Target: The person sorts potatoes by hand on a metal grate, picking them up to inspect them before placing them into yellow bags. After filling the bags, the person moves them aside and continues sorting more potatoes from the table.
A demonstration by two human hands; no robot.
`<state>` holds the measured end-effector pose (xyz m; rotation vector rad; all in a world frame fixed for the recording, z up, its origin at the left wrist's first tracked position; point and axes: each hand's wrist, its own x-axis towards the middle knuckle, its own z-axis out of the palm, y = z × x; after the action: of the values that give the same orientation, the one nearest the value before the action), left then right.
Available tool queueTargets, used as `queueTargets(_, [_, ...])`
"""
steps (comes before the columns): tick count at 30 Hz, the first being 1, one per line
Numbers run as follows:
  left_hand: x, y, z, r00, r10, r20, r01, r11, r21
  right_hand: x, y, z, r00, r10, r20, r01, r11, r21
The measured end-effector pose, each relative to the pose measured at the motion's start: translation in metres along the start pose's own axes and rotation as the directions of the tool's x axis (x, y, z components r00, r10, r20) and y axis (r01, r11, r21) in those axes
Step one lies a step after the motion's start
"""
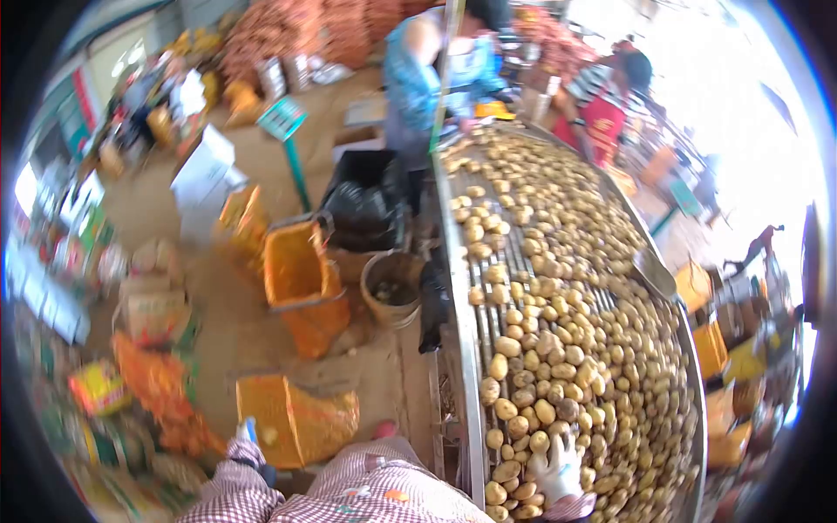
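Observation:
A long metal roller table (459,288) runs away from me, covered with a great many yellow-brown potatoes (558,331). My right hand (558,466), in a white glove, lies on the potatoes at the near end with its fingers spread. My left hand (248,432) shows only as a small bluish blur at the end of a checked sleeve, low at my left. It is right beside an orange mesh sack (301,423) on the floor. Whether it holds the sack I cannot tell.
Two other people stand at the table's far end, one in a blue top (418,74), one in a red apron (602,113). Left of the table are a brown bucket (392,289), an orange sack (301,279), a black bin (362,205) and white boxes (205,170).

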<state>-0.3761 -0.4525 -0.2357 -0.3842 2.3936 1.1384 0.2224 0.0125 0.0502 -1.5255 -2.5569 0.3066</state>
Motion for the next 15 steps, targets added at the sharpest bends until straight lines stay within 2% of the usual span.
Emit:
queueTargets(1, [-0.011, 0.031, 0.013, 0.997, -0.075, -0.029, 0.077, 0.994, 0.071, 0.016, -0.016, -0.04, 0.987, 0.102, 0.123, -0.12, 0.981, 0.154])
queueTargets(2, [-0.024, 0.061, 0.033, 0.997, -0.053, 0.057, 0.05, 0.997, 0.058, 0.019, 0.001, -0.043, 0.989, -0.057, -0.137, 0.09, 0.964, 0.249])
queueTargets(3, [-0.055, 0.108, 0.053, 0.99, -0.037, 0.137, 0.031, 0.998, 0.046, 0.032, -0.024, -0.09, 0.984, -0.023, -0.179, 0.07, 0.963, 0.26])
queueTargets(4, [-0.08, 0.148, 0.069, 0.946, 0.122, 0.3, -0.158, 0.982, 0.1, 0.036, -0.029, -0.118, 0.952, -0.044, -0.302, 0.125, 0.959, 0.256])
queueTargets(5, [-0.102, 0.183, 0.087, 0.849, 0.256, 0.462, -0.348, 0.929, 0.125, 0.042, -0.039, -0.148, 0.88, -0.119, -0.46, 0.231, 0.953, 0.195])
queueTargets(6, [-0.119, 0.211, 0.111, 0.801, 0.272, 0.534, -0.354, 0.933, 0.056, 0.043, -0.052, -0.186, 0.86, -0.135, -0.491, 0.273, 0.937, 0.22])
queueTargets(7, [-0.131, 0.23, 0.134, 0.748, 0.28, 0.602, -0.35, 0.937, 0.0, 0.039, -0.057, -0.214, 0.869, -0.105, -0.483, 0.27, 0.92, 0.285])
queueTargets(8, [-0.137, 0.245, 0.157, 0.709, 0.318, 0.629, -0.394, 0.919, -0.02, 0.031, -0.075, -0.247, 0.829, -0.153, -0.538, 0.389, 0.849, 0.357])
queueTargets(9, [-0.16, 0.268, 0.18, 0.663, 0.358, 0.658, -0.436, 0.899, -0.049, 0.021, -0.086, -0.274, 0.816, -0.167, -0.554, 0.44, 0.8, 0.407])
queueTargets(10, [-0.188, 0.285, 0.196, 0.625, 0.36, 0.693, -0.417, 0.904, -0.093, 0.018, -0.092, -0.288, 0.727, -0.2, -0.657, 0.555, 0.735, 0.39])
queueTargets(11, [-0.235, 0.307, 0.201, 0.59, 0.355, 0.725, -0.39, 0.912, -0.128, 0.005, -0.097, -0.311, 0.742, -0.191, -0.643, 0.527, 0.76, 0.381])
queueTargets(12, [-0.265, 0.318, 0.207, 0.55, 0.347, 0.76, -0.401, 0.908, -0.124, -0.002, -0.107, -0.316, 0.706, -0.036, -0.707, 0.486, 0.751, 0.447])
queueTargets(13, [-0.285, 0.325, 0.214, 0.509, 0.336, 0.792, -0.41, 0.904, -0.121, -0.004, -0.095, -0.331, 0.572, -0.225, -0.789, 0.622, 0.745, 0.239])
queueTargets(15, [-0.276, 0.313, 0.24, 0.354, 0.417, 0.837, -0.61, 0.782, -0.132, -0.018, -0.076, -0.321, 0.561, -0.143, -0.815, 0.563, 0.788, 0.249])
